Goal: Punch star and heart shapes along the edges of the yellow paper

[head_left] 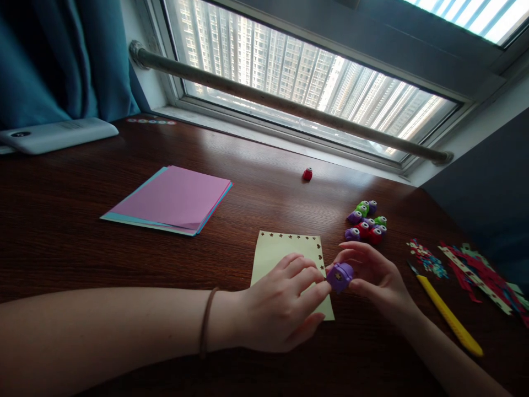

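The right hand (374, 275) grips a small purple punch (340, 276) between thumb and fingers at the right edge of a pale yellow card (281, 256). The left hand (281, 306) lies flat on the card, apparently to pin it against the bench (61, 231), with its fingertips touching the punch; it grasps nothing. Punched holes run along the card's top edge and upper right side. The left hand covers the card's lower part. A cluster of spare punches (366, 220) lies just beyond, a yellow knife (448, 314) to the right. Whether the card's edge sits inside the punch slot cannot be made out.
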Motion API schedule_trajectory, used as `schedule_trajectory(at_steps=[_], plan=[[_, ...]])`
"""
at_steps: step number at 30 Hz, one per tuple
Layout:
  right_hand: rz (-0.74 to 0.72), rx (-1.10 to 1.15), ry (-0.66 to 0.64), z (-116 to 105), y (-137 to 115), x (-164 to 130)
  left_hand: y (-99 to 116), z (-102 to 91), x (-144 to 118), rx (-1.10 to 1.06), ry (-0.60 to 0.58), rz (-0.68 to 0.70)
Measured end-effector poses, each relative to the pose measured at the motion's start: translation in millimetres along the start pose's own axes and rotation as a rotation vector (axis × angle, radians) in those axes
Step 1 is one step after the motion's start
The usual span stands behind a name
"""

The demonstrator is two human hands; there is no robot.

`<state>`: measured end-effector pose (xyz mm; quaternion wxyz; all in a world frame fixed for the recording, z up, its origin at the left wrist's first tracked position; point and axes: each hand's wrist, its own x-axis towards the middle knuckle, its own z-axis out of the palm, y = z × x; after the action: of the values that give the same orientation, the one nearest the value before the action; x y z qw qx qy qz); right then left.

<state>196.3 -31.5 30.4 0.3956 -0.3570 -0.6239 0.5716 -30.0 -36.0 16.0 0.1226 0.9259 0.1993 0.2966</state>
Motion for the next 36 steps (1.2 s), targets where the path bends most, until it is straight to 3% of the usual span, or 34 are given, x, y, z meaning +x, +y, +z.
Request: schedule_trajectory(at_steps=[2, 5, 8, 11, 14, 18, 21, 23, 30, 36], plan=[[-0.09, -0.173, 0.097, -7.7, -2.9, 0.5, -0.4, 0.5, -0.2, 0.017, -0.008, 0.002], [-0.327, -0.652, 0.245, -22.0, -9.5, 2.8, -1.2, 1.6, -0.9, 0.043, -0.033, 0.018], [-0.418, -0.974, 0.157, -28.2, -16.0, 4.3, -1.8, 2.7, -1.0, 0.062, -0.06, 0.025], [-0.387, -0.988, 0.196, -25.2, -19.0, 3.4, -1.9, 3.3, -0.7, 0.073, -0.075, 0.018], [-0.335, -1.027, 0.367, -27.1, -17.1, 3.9, -1.8, 3.5, -0.6, 0.071, -0.077, 0.025], [-0.16, -1.178, 0.59, -53.5, -9.0, 9.0, -2.0, 3.8, -1.2, 0.071, -0.095, 0.022], [0.131, -1.333, 0.531, -80.6, -1.4, 10.7, -2.6, 4.8, -1.9, 0.075, -0.119, 0.02], [0.245, -1.388, 0.489, -93.7, 3.4, 10.4, -3.1, 5.7, -2.2, 0.074, -0.132, 0.02], [0.129, -1.48, 0.523, -98.3, 18.9, 12.9, -1.9, 6.1, -0.2, 0.082, -0.16, -0.034], [-0.001, -1.587, 0.596, -85.4, 22.1, 15.7, -1.1, 10.8, -1.0, 0.258, -0.168, -0.366]])
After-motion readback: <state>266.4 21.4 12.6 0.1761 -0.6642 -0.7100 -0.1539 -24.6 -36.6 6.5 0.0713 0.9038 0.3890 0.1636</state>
